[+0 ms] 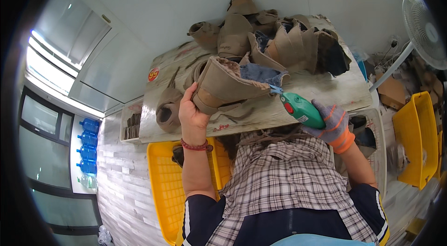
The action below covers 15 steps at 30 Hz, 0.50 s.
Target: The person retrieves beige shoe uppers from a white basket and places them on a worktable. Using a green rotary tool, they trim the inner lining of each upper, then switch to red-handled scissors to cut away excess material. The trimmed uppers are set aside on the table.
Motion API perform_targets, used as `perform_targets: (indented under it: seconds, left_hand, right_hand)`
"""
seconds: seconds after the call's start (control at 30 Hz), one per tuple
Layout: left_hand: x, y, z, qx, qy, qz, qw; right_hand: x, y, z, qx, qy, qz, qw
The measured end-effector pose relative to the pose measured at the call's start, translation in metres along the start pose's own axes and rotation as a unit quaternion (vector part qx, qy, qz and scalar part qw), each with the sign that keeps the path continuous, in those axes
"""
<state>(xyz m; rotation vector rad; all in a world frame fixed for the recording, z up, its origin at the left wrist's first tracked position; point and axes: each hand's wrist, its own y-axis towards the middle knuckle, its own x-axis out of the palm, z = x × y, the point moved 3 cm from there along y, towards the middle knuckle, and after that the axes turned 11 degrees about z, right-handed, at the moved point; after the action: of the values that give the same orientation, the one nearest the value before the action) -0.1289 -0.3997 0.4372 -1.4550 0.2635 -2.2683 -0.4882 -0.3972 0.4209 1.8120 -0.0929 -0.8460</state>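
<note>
A tan boot upper (228,88) with a fuzzy, partly blue lining is raised over the table, tilted with its opening facing up and right. My bare left hand (192,110), a red bead bracelet at the wrist, is closed around its left end. In a grey and orange glove, my right hand (333,124) grips green electric scissors (301,110) with a red button. Their blades touch or nearly touch the upper's right edge; the exact contact is too small to tell. A single tan upper (168,108) lies left of my left hand.
More boot uppers (288,43) are piled at the back of the worn white table (354,88). Yellow baskets (160,185) stand below at left and another yellow crate (412,139) at right. A white fan (424,27) rises at far right; blue water bottles (87,146) line the left.
</note>
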Motion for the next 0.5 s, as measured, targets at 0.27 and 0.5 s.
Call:
perform_targets:
  seconds: [0.27, 0.5]
  left_hand:
    - [0.001, 0.003, -0.016, -0.053, 0.01, -0.019, 0.998]
    - [0.006, -0.005, -0.008, -0.017, 0.001, -0.017, 1.0]
  right_hand:
    - [-0.003, 0.007, -0.008, -0.001, 0.007, -0.007, 1.0]
    - [-0.012, 0.002, 0.007, 0.026, 0.004, -0.026, 0.999]
